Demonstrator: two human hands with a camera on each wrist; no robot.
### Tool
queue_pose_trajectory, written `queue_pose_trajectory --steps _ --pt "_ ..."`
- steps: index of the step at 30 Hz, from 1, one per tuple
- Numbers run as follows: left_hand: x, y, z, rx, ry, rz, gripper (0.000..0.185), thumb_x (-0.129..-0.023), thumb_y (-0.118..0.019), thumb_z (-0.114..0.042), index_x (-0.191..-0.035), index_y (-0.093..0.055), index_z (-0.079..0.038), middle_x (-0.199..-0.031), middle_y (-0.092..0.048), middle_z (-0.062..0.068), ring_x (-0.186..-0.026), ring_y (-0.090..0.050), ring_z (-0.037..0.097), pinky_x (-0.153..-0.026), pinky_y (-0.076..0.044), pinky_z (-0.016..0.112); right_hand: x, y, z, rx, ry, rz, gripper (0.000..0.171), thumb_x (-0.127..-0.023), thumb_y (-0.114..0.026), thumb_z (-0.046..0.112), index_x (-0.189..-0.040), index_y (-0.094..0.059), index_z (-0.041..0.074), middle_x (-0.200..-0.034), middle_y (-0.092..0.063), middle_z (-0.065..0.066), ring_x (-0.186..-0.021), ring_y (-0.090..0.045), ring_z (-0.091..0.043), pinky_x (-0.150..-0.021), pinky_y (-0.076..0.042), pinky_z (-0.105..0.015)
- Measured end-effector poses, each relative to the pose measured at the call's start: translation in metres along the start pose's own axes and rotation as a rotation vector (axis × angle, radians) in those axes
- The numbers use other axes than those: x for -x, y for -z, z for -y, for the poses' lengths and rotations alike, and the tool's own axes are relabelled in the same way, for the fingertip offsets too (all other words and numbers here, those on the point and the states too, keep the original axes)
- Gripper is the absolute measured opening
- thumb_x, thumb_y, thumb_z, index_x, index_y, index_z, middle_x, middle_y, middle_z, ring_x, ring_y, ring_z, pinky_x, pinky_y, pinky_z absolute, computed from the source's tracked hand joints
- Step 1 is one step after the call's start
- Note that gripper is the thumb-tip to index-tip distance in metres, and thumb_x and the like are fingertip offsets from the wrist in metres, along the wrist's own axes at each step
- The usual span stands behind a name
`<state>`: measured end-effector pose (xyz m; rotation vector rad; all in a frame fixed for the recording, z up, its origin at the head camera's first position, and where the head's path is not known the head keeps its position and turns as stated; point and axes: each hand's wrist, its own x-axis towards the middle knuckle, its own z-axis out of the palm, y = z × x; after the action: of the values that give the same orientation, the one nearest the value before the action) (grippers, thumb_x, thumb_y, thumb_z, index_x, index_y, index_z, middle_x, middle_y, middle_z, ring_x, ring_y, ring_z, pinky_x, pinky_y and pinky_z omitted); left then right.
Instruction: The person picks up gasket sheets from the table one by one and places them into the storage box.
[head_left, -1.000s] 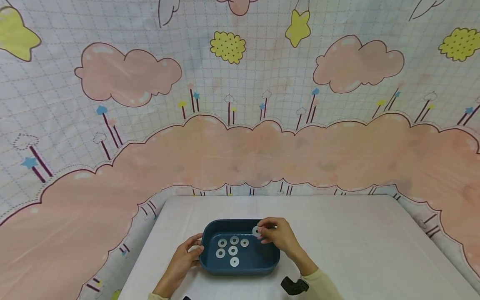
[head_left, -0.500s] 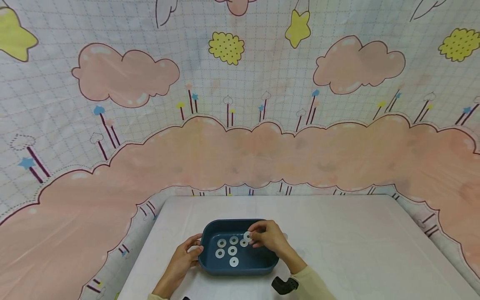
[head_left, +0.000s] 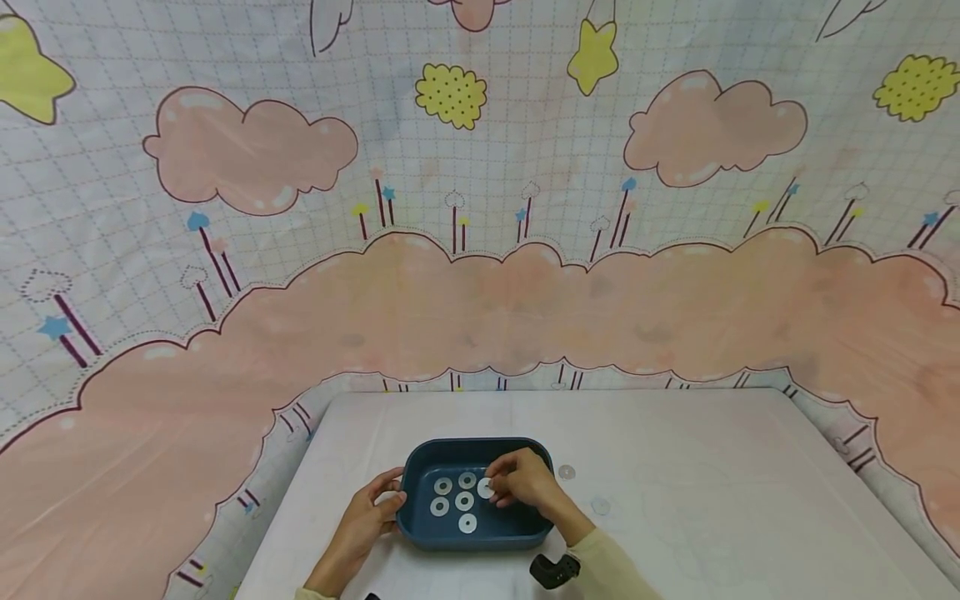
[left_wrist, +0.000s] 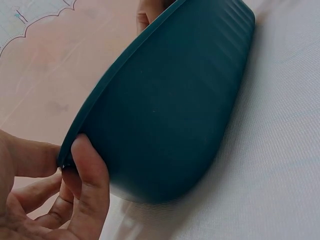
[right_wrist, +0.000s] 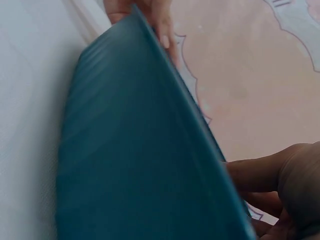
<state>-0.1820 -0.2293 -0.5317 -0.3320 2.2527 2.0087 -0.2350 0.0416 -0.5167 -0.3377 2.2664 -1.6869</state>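
A dark blue rectangular basin point(head_left: 510, 533) with rounded corners sits on the white table. My left hand point(head_left: 367, 512) grips its left end; the left wrist view shows thumb and fingers point(left_wrist: 90, 170) pinching the rim. Over the basin's inside, my right hand point(head_left: 525, 482) pinches a white ring-shaped washer point(head_left: 484, 489) between thumb and fingertips. This washer overlaps the spot of another one lying there. Several similar washers point(head_left: 464, 501) lie flat on the basin floor to its left. In the right wrist view the basin wall point(right_wrist: 130, 140) hides the right fingertips and the washer.
Two pale, see-through discs point(head_left: 566, 472) lie on the white table point(head_left: 712, 483) to the right of the basin. A patterned cloth backdrop point(head_left: 525, 308) rises behind the table's far edge. A black device point(head_left: 555, 572) is strapped near the right wrist.
My right hand has moved left and down into the basin with the washer, from its right rear rim toward the other washers. The discs on the table came into sight. The left hand stayed put.
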Motion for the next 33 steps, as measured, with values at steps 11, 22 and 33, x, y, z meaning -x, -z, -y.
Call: queue_pose_trajectory --steps 11,22,33 --pt "0.005 -0.001 0.000 0.016 -0.002 -0.006 0.046 -0.095 -0.058 -0.005 -0.140 -0.050 -0.004 -0.113 -0.048 0.011 -0.077 -0.057 0.020 -0.061 -0.050 0.031 0.001 -0.008 -0.005 0.084 -0.055 0.022 0.013 -0.085 -0.064 -0.005 -0.092 -0.074 -0.002 -0.075 -0.068 -0.009 -0.057 -0.067 -0.014 -0.055 -0.057 -0.029" --pt "0.007 -0.002 0.003 0.011 0.001 -0.012 0.046 -0.095 -0.058 -0.005 -0.140 -0.050 -0.004 -0.112 -0.049 0.011 -0.078 -0.057 0.020 -0.061 -0.050 0.031 0.004 -0.011 -0.005 0.142 -0.100 0.034 0.014 -0.082 -0.064 -0.009 -0.088 -0.074 -0.001 -0.070 -0.064 -0.007 -0.055 -0.064 -0.014 -0.052 -0.056 -0.027" --pt "0.013 -0.003 0.003 0.013 -0.001 -0.021 0.045 -0.094 -0.057 -0.005 -0.139 -0.051 -0.004 -0.112 -0.048 0.010 -0.077 -0.058 0.020 -0.062 -0.050 0.031 0.007 -0.014 -0.008 0.193 -0.116 0.023 0.012 -0.083 -0.065 -0.009 -0.087 -0.074 -0.001 -0.069 -0.064 -0.008 -0.053 -0.063 -0.014 -0.053 -0.056 -0.027"
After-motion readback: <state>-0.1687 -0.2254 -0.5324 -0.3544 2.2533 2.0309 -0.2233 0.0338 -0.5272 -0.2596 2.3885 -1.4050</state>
